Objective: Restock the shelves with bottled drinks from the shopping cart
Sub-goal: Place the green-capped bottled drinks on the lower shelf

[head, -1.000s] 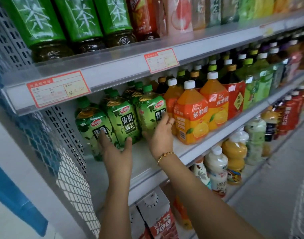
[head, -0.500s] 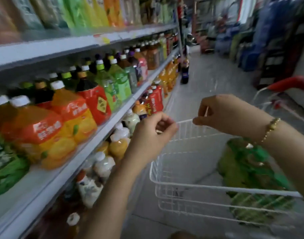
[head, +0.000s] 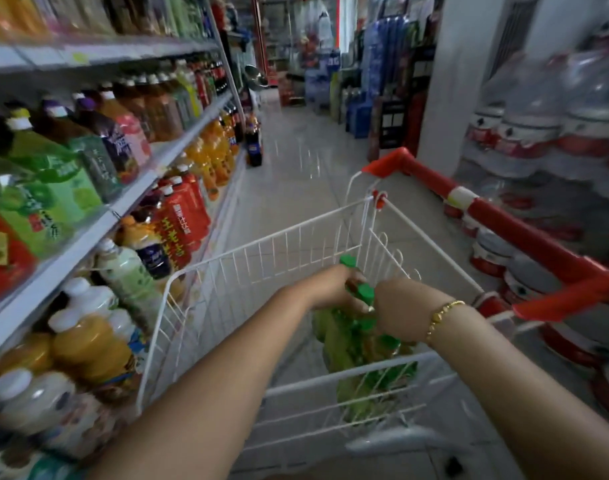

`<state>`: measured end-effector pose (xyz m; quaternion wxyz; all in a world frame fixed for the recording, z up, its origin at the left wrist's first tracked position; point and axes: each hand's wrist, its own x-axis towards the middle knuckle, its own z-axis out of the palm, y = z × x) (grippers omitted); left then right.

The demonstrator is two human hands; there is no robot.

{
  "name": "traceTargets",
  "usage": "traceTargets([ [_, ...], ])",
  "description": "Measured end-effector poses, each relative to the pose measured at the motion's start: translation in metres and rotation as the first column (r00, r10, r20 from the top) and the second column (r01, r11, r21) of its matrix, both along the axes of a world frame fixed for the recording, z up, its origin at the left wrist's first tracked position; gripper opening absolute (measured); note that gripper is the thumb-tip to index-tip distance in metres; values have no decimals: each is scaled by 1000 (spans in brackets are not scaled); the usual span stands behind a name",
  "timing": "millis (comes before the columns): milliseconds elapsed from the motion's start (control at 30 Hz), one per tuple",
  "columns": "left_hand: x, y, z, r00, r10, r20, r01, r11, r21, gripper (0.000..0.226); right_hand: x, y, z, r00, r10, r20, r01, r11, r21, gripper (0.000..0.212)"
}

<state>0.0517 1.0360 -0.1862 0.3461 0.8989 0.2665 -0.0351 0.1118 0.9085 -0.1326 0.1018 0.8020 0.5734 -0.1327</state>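
**Both hands in the cart, on green-capped bottles**

One white wire cart (head: 261, 244) with a red handle (head: 504, 226) stands beside the shelves (head: 88, 233), three stocked levels in view. The bottles (head: 341, 341) lie bunched at the cart's right side; four green caps (head: 365, 292) show, though blur hides the full count. The left hand (head: 330, 289) curls round one bottle's neck. The right hand (head: 396, 313), one bracelet (head: 441, 315) on its wrist, grips a second.
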Motion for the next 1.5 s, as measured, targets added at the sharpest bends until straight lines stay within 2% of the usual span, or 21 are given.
traceTargets([
  [67,0,-4,-9,998,47,49,-47,999,-12,46,-2,0,-3,1000,-29,12,29,998,-61,30],
  [133,-1,-1,-14,995,38,93,-42,998,40,40,-3,2,-7,1000,-18,21,20,995,-102,32],
  [267,-8,6,-14,996,17,91,-26,995,98,33,-5,11,-17,1000,5,14,-3,988,-156,33],
  [400,-23,14,-2,995,37,91,-50,989,142,40,-1,17,-22,999,-3,-32,-1,991,-133,28],
  [500,-33,10,17,989,63,133,-88,978,191,35,5,25,-27,992,-38,-120,26,994,-103,15],
  [567,-51,8,32,969,141,202,-183,961,209,30,11,30,-30,981,-56,-188,44,997,-67,26],
  [633,-76,7,48,926,228,301,-300,928,221,30,16,33,-27,965,-74,-250,78,997,9,28],
  [700,-99,0,63,870,263,417,-397,876,275,32,20,37,-21,942,-78,-326,130,982,140,24],
  [800,-128,-16,91,763,222,608,-523,764,378,30,25,43,-16,914,-60,-402,216,910,355,27],
  [933,-176,-32,131,546,214,810,-711,629,313,23,25,52,-9,852,72,-518,266,793,548,27],
  [1067,-227,-48,158,417,163,894,-776,575,257,16,6,61,4,779,230,-583,333,637,696,14],
  [1167,-260,-61,166,411,169,896,-814,510,277,11,-25,70,18,739,337,-584,323,584,745,15],
  [1300,-304,-77,170,461,222,859,-851,386,357,17,-77,84,61,787,439,-433,183,505,844,23],
  [1400,-341,-98,174,478,264,838,-872,261,415,17,-111,93,99,708,526,-470,233,454,860,21],
  [1500,-377,-122,178,534,287,795,-844,141,517,22,-152,97,125,630,646,-431,183,416,891,25],
])
